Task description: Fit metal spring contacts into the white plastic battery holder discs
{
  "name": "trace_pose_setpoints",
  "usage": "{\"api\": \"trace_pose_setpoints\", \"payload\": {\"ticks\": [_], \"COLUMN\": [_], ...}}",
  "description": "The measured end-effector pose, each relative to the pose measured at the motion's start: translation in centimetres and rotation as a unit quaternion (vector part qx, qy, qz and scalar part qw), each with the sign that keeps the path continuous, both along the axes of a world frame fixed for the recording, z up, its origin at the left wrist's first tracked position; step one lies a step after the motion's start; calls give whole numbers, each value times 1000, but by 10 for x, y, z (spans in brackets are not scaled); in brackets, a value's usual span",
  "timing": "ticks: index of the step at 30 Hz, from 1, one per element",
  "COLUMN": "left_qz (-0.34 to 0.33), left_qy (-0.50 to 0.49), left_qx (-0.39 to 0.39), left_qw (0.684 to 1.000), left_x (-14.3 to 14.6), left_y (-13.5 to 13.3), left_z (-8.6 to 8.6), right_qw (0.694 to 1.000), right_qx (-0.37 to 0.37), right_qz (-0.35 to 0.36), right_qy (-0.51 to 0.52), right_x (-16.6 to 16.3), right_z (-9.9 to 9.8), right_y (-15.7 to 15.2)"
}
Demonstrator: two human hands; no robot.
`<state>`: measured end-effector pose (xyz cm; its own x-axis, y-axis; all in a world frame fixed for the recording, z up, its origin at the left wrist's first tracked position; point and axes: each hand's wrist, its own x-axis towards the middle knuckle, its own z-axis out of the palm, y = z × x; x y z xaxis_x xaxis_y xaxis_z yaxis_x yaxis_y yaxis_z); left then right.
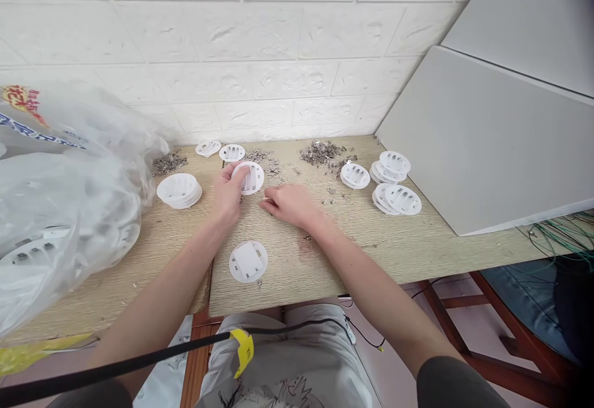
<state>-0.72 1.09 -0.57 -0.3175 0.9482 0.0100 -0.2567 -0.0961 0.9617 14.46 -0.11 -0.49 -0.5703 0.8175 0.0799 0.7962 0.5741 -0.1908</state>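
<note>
At the bench (301,272), left hand (229,192) grips disc (253,179); right hand (292,202) near it, can't tell its grip. Best keep disc steady and mostly uncovered.

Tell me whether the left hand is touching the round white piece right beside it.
Touching. The head view shows the left hand gripping the round white piece at its left side, the thumb lying over its face.

A plastic bag (78,204) blocks the left; the tabletop (413,247) lies open at front right.
</note>
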Motion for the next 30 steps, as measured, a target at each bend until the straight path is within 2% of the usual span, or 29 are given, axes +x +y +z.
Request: {"api": "trace_pose_setpoints", "payload": {"ticks": [7,11,16,20,23,26,30], "left_qz": [-15,-25,-50,-73,-120,-153,-150], "left_qy": [4,10,42,83,120,139,123], "left_qx": [4,-13,-16,-11,-6,1,-14], "left_qw": [1000,1000,998,994,986,978,981], "left_x": [2,3,4,5,6,7,7], "left_y": [-1,-3,-5,-7,-7,-8,-10], "left_z": [0,1,3,2,-1,-4,-1], "right_qw": [996,988,976,949,932,933,936], "right_qx": [22,31,45,44,14,-2,-21], "right_qz": [-81,-152,-199,-207,-175,-154,-146], "right_qy": [-27,-17,69,235,318,325,320], "right_x": [-13,-11,-1,5,4,2,3], "right_z": [0,-2,-2,1,3,2,2], "right_y": [0,5,9,7,6,6,8]}}
